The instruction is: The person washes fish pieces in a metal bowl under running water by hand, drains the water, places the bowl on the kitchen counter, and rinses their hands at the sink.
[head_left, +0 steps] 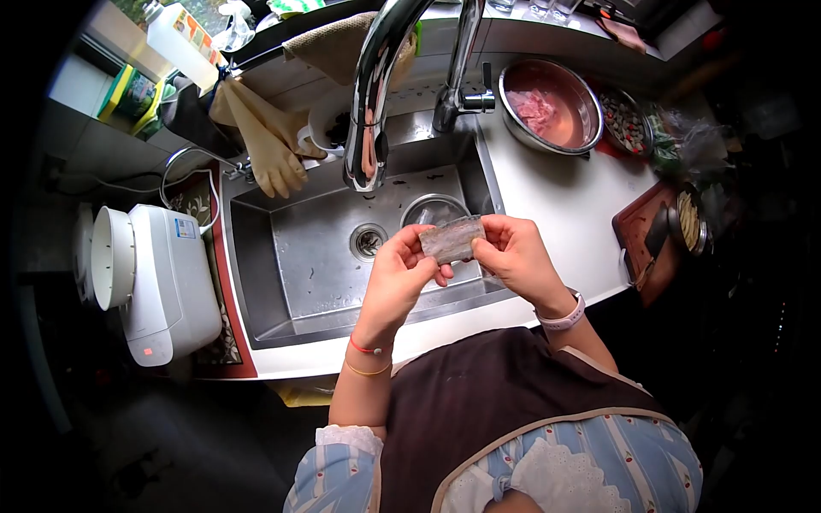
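Note:
A flat, roughly rectangular, silvery-grey piece of fish (451, 239) is stretched level between both hands, above the sink (312, 274). My left hand (400, 272) pinches its left end, fingers behind and thumb in front. At the right end, my right hand (518, 255) grips it with thumb and fingers closed. Below and behind the hands, a round clear or metal bowl (434, 200) stands in the sink, partly covered by them; its contents are hard to make out. Dark scraps lie around the drain (368, 243).
The chrome faucet (366, 145) hangs over the sink before my hands. A metal bowl of meat in pinkish water (556, 120) stands at back right, near a cutting board (641, 224) with a knife. Rubber gloves (267, 145) hang back left; a white appliance (175, 282) stands left.

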`<state>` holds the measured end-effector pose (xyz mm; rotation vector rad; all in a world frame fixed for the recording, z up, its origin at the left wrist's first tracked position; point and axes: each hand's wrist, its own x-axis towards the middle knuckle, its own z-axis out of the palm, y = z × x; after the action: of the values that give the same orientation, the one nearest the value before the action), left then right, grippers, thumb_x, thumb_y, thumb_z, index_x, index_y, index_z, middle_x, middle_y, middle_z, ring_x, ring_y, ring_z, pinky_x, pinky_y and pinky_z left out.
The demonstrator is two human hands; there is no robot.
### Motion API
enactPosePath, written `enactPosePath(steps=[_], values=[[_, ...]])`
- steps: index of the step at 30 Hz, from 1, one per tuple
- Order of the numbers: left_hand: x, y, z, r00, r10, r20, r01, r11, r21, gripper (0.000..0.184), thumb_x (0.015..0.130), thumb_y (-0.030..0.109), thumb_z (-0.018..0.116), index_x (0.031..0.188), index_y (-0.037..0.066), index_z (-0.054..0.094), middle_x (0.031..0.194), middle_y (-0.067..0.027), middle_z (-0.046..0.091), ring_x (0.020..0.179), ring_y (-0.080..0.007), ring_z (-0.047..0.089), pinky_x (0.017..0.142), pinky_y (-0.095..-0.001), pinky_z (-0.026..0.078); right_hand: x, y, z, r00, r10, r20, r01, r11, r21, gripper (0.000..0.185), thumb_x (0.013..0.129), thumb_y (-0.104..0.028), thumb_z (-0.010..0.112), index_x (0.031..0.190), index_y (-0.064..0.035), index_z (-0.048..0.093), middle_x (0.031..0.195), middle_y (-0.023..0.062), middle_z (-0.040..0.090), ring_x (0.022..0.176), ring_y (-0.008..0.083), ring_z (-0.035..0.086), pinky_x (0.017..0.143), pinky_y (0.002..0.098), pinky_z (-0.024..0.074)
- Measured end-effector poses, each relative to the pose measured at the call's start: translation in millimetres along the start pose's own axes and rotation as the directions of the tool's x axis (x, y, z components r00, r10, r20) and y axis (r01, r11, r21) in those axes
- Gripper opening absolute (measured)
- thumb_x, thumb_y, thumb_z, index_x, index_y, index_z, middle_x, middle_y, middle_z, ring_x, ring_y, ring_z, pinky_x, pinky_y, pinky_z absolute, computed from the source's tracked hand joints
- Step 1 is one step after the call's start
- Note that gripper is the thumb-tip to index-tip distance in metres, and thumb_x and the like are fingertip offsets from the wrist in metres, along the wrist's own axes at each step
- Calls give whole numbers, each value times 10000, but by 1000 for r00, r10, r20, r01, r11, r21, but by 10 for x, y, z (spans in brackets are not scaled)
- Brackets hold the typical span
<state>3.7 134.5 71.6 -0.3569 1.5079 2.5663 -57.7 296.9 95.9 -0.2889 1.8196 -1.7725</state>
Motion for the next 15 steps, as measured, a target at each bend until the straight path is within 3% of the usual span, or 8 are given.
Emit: enactPosePath(steps=[3, 5, 6, 8, 11, 12, 14, 15], values=[[9, -30, 43, 999, 31, 8, -31, 997, 74, 266, 777, -32, 525, 1041, -28, 492, 871, -72, 595, 709, -104, 574, 593, -227, 480, 1, 17, 25, 1000, -5, -4, 5, 1000, 5, 133, 834, -2, 521, 924, 47, 606, 719, -23, 574, 560, -3, 439, 475, 162, 343], [28, -66, 96, 985, 151, -82, -105, 908, 405, 308, 774, -37, 539, 1076, -39, 482, 863, -51, 572, 712, -98, 546, 619, -218, 453, 1, 84, 62, 997, -57, -46, 51, 993, -108, 126, 831, 2, 520, 912, 50, 603, 717, -17, 578, 556, -3, 445, 475, 162, 345], [29, -75, 87, 985, 152, -82, -106, 908, 404, 308, 774, -37, 539, 1076, -39, 482, 863, -51, 572, 712, -98, 546, 619, -218, 453, 3, 70, 53, 997, -57, -45, 52, 993, -109, 126, 831, 2, 520, 912, 50, 603, 717, -17, 578, 556, -3, 445, 475, 162, 345], [24, -83, 49, 995, 82, -57, -74, 987, 143, 320, 770, 14, 615, 1058, -21, 480, 896, -36, 566, 740, -76, 536, 633, -209, 447, 2, 23, 29, 999, -23, -40, 22, 1000, -21, 119, 832, 1, 518, 902, 51, 600, 703, -26, 563, 553, -4, 436, 471, 161, 341], [-2, 12, 11, 999, -27, 25, 25, 998, 59, 346, 758, 23, 605, 1066, -28, 456, 898, -49, 566, 770, -74, 534, 665, -220, 450, -4, -27, 14, 1000, -5, -28, 5, 1000, -13, 117, 831, 4, 518, 901, 53, 598, 694, -27, 554, 548, -3, 434, 464, 162, 341], [3, -16, 35, 999, -29, 27, 27, 998, 60, 346, 758, 23, 605, 1066, -28, 456, 898, -49, 566, 770, -74, 534, 665, -220, 450, -7, 6, 24, 1000, -4, -30, 4, 1000, -12, 117, 831, 4, 518, 901, 53, 598, 694, -27, 554, 548, -3, 434, 464, 162, 341], [7, -95, 107, 988, 135, -74, -108, 952, 288, 328, 761, -12, 551, 1074, -29, 455, 912, -57, 565, 779, -72, 536, 653, -215, 447, -3, 95, 69, 998, -53, -44, 49, 995, -83, 127, 835, 1, 515, 914, 56, 598, 695, -24, 561, 543, -1, 437, 459, 163, 340], [9, -94, 120, 986, 132, -97, -93, 940, 330, 328, 762, -46, 525, 1082, -35, 453, 912, -57, 560, 770, -59, 528, 622, -203, 437, 4, 89, 73, 998, -53, -40, 50, 995, -82, 127, 835, 1, 515, 914, 56, 598, 695, -24, 561, 543, -1, 437, 459, 163, 340]])
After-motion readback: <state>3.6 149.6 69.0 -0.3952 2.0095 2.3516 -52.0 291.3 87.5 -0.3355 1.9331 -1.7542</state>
